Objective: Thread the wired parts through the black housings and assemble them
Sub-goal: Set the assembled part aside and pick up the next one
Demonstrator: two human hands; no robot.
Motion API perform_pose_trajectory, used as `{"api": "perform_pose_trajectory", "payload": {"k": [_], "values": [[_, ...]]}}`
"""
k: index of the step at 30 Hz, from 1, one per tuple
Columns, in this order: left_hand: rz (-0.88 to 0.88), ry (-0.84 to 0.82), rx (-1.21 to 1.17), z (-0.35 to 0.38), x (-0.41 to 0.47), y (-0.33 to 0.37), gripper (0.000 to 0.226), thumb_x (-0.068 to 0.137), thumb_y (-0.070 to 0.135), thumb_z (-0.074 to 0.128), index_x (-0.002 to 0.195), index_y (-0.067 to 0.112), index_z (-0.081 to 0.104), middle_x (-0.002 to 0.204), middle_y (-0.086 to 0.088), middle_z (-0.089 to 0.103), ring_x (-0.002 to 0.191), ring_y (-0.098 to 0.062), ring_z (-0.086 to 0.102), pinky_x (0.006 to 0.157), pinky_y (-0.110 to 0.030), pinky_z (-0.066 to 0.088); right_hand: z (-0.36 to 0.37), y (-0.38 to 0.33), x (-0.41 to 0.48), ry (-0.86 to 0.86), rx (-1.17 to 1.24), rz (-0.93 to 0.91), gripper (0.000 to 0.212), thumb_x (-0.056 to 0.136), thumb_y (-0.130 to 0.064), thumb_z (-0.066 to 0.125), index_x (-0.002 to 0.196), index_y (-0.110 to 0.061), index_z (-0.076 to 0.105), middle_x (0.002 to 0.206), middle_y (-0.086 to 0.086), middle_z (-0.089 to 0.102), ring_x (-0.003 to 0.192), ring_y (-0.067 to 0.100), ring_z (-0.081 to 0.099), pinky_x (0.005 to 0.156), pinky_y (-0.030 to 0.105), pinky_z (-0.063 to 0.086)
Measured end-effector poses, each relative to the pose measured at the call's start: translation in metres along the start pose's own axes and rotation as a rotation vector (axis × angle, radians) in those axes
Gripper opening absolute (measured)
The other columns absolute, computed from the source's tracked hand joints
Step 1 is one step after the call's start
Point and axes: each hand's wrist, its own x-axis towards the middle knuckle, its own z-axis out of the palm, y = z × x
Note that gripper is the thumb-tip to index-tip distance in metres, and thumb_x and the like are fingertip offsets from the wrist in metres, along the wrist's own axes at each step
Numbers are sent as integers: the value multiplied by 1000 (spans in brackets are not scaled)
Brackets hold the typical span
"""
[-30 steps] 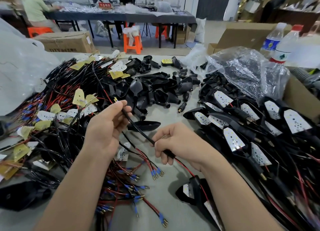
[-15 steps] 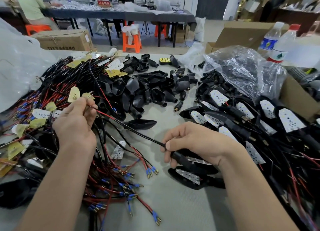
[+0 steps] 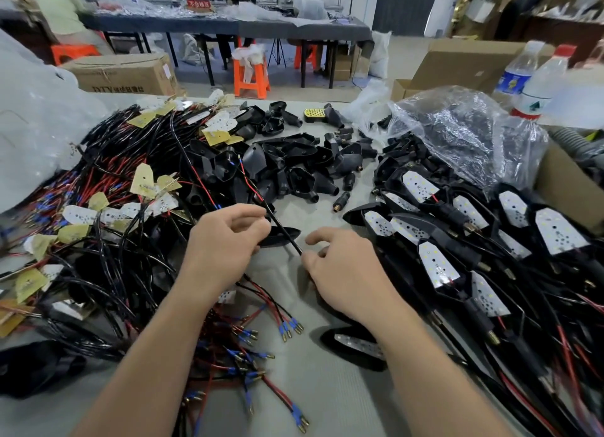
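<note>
Head view: our left hand (image 3: pixel 225 243) and right hand (image 3: pixel 343 273) each pinch one black wire (image 3: pixel 276 220), mid-threading; next, we judge, it must feed through a housing (image 3: pixel 273 239).

Head-worn view, forward and down

Loose black plastic housings (image 3: pixel 295 165): heap, mid-table. Wired parts with white and yellow boards (image 3: pixel 108 204): tangle left of heap. Assembled black units (image 3: pixel 457 240): right of heap. Thin black sheathed cable (image 3: pixel 283 232): taut, slanted, just nearer than heap.
</note>
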Motion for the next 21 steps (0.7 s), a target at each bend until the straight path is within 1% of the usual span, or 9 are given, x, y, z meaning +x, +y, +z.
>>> {"api": "perform_pose_trajectory", "payload": {"k": [3, 5, 7, 9, 11, 13, 16, 19, 21], "values": [[152, 59, 180, 7, -7, 3, 11, 86, 31, 77, 82, 41, 77, 78, 32, 71, 79, 12, 67, 68, -2, 45, -3, -4, -3, -78, 99, -5, 35, 84, -26, 69, 118, -34, 67, 74, -5, 73, 57, -1, 59, 55, 11, 40], [165, 87, 216, 9, -8, 4, 10, 87, 39, 75, 79, 45, 75, 77, 35, 69, 80, 15, 65, 65, -4, 45, -5, -8, -4, -98, 317, 40, 34, 82, -12, 68, 114, -26, 69, 66, 0, 73, 40, 2, 53, 42, 10, 36], [114, 113, 187, 9, -8, 5, 7, 86, 49, 69, 81, 50, 74, 79, 35, 70, 82, 14, 65, 71, -13, 47, -6, -13, -6, -156, 470, 58, 30, 80, -5, 64, 107, -17, 70, 66, 7, 73, 45, 11, 61, 47, 20, 48], [13, 142, 6, 8, -6, 4, 18, 84, 51, 66, 98, 45, 76, 81, 24, 75, 82, 5, 71, 76, -27, 57, -5, -15, -7, -240, 449, 29, 24, 70, -13, 68, 93, -17, 72, 74, 13, 76, 64, 27, 71, 71, 39, 61], [-100, 186, -233, 7, 0, 3, 37, 83, 41, 71, 118, 29, 75, 82, 10, 79, 82, -8, 76, 74, -33, 62, -5, -14, -10, -316, 354, -17, 22, 64, -26, 70, 85, -26, 74, 80, 12, 77, 76, 30, 72, 86, 50, 57], [-180, 210, -392, 3, 11, 4, 32, 89, 25, 74, 119, 17, 74, 83, -1, 80, 83, -19, 77, 67, -26, 60, -3, -15, -11, -392, 309, -69, 16, 74, -35, 69, 87, -29, 75, 81, 8, 78, 74, 24, 69, 88, 50, 55], [-245, 140, -510, -6, 19, 8, 12, 95, 15, 72, 103, 19, 80, 88, -9, 80, 79, -22, 73, 63, -22, 56, -4, -16, -12, -387, 308, -70, 28, 92, -37, 65, 80, -13, 71, 80, 13, 74, 71, 27, 64, 76, 44, 55], [-234, 31, -531, -10, 16, 10, 21, 98, 19, 69, 87, 27, 84, 82, -7, 78, 72, -17, 71, 65, -23, 58, -11, -15, -3, -224, 493, 54, 25, 98, -22, 63, 80, -7, 73, 76, 10, 73, 68, 23, 66, 74, 39, 58], [-235, 2, -514, -13, 19, 15, 22, 97, 22, 69, 83, 29, 84, 79, -6, 77, 69, -17, 70, 65, -25, 58, -20, -13, 13, 42, 307, 28, 18, 93, -19, 64, 80, -19, 76, 76, 1, 76, 71, 19, 72, 81, 40, 61]]}}
